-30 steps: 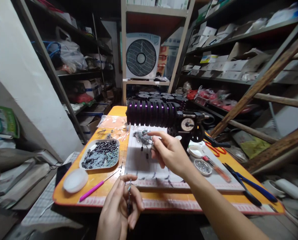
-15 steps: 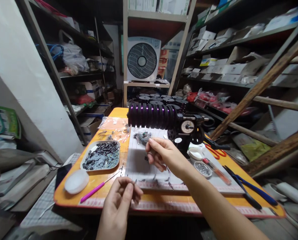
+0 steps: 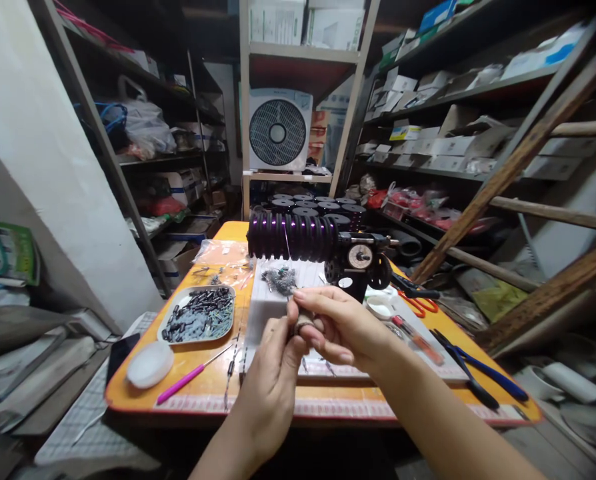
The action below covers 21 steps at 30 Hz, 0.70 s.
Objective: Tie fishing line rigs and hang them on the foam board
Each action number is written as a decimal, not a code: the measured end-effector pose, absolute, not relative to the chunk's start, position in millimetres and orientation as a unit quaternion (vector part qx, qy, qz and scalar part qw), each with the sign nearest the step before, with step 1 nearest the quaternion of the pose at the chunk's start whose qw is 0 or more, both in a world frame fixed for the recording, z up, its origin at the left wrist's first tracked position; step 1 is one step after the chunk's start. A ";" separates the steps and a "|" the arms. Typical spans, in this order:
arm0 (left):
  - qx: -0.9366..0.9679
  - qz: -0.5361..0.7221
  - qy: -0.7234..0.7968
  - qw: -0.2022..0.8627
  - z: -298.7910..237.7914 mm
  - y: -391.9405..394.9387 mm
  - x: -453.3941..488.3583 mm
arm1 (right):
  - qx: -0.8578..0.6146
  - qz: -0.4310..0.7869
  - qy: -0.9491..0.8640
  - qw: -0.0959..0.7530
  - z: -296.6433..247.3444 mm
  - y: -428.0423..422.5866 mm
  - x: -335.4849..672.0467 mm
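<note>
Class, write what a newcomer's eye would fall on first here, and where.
The left hand and right hand meet mid-foreground, pinching a small piece between them. Behind them a row of black spools glinting purple stands on the orange table; a tray of dark tubes lies to the left.

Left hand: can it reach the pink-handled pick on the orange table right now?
Probably yes. The pink-handled thin metal pick lies on the orange table just left of the left hand, nothing between. But its fingers are at a small piece the right hand holds.
</note>
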<state>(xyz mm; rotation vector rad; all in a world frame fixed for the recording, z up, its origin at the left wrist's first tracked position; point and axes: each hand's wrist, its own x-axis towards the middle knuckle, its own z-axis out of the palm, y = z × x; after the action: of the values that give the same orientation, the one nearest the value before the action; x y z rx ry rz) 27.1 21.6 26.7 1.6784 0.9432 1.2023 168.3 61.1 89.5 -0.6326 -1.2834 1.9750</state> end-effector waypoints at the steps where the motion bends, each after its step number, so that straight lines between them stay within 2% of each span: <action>1: 0.637 0.485 0.351 0.484 26.2 20.4 29.9 | -0.248 0.765 -0.485 0.343 87.2 61.0 168.3; 5: 0.409 0.470 0.191 0.759 18.0 5.4 34.9 | -0.258 0.791 -0.448 0.327 72.2 60.2 165.9; 7: 0.316 0.451 0.101 0.829 15.6 -2.0 33.0 | -0.252 0.798 -0.445 0.318 65.8 60.1 163.1; 10: 0.276 0.440 0.058 0.853 16.5 -8.9 28.1 | -0.242 0.806 -0.446 0.305 61.9 61.1 159.9; 21: 0.193 0.422 0.184 0.867 3.3 -37.2 16.0 | -0.242 0.806 -0.441 0.312 55.0 64.4 162.9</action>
<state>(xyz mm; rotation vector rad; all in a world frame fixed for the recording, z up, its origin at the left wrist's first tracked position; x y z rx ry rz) 16.0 -37.2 3.3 0.4046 0.3857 0.8828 162.9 64.4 55.0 -0.6384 -1.1630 2.1261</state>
